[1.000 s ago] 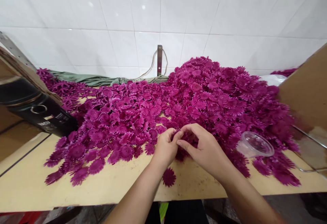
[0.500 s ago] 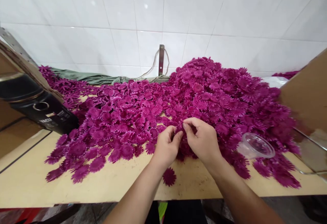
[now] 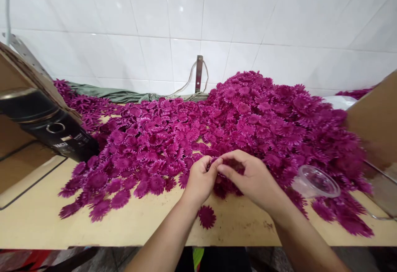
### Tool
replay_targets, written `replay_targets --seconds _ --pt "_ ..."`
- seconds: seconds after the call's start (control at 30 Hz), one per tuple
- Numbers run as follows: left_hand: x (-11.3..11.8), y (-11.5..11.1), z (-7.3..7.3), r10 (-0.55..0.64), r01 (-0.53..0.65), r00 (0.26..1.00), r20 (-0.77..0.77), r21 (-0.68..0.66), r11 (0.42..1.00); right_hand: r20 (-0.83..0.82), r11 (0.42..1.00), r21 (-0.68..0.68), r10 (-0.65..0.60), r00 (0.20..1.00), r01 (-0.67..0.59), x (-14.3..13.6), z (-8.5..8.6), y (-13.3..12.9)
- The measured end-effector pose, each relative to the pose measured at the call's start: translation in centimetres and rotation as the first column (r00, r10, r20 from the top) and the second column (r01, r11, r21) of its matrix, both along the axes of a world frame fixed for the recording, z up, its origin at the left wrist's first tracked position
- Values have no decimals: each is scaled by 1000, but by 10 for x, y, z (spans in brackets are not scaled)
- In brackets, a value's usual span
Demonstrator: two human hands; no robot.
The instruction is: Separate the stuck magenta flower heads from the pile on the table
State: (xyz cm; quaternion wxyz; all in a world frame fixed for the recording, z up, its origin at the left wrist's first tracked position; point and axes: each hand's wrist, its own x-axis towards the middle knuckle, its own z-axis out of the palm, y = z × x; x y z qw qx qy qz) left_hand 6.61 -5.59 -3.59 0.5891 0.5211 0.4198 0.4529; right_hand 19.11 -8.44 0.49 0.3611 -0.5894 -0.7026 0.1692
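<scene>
My left hand (image 3: 200, 181) and my right hand (image 3: 248, 176) meet at the fingertips above the front of a heap of purple artificial flower heads (image 3: 254, 110). Both hands are closed in a pinch, with the right fingers touching the left thumb and index finger. Some purple shows around the fingertips, but I cannot tell whether it is held or lies in the heap behind. A single flower head (image 3: 206, 216) rests on the bare wood just below my wrists.
A black vacuum bottle (image 3: 49, 125) leans at the left beside a cardboard box (image 3: 18, 69). On the right, a clear plastic tub (image 3: 318, 182) sits tilted among flowers, near another cardboard panel (image 3: 376, 127). Green cloth (image 3: 114, 94) runs along the tiled wall above the wooden tabletop (image 3: 37, 226).
My right hand's fingers have come in against my left fingertips, closing the small gap between them. The whole view has shifted slightly, so things appear a little further right.
</scene>
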Motion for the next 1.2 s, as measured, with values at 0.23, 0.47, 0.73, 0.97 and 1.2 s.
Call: replay_targets --seconds 0.23,0.47,0.73,0.97,1.2 --pt "-5 -6 -3 -113 117 992 -61 74 990 -134 999 -26 -40 990 36 -4 -15 7" --pt "-16 -20 12 -208 224 970 -125 129 966 -187 826 213 -490 852 522 54 -17 42" --pt "-6 0 -3 -83 83 997 -9 71 994 70 957 275 -119 990 95 18 -4 1" --pt "-3 1 -8 -82 94 989 -121 98 991 -135 996 -61 51 990 -60 -4 -19 -6" --pt "-6 -14 -9 -105 166 960 -258 226 960 1 943 173 -288 957 284 3 -23 10"
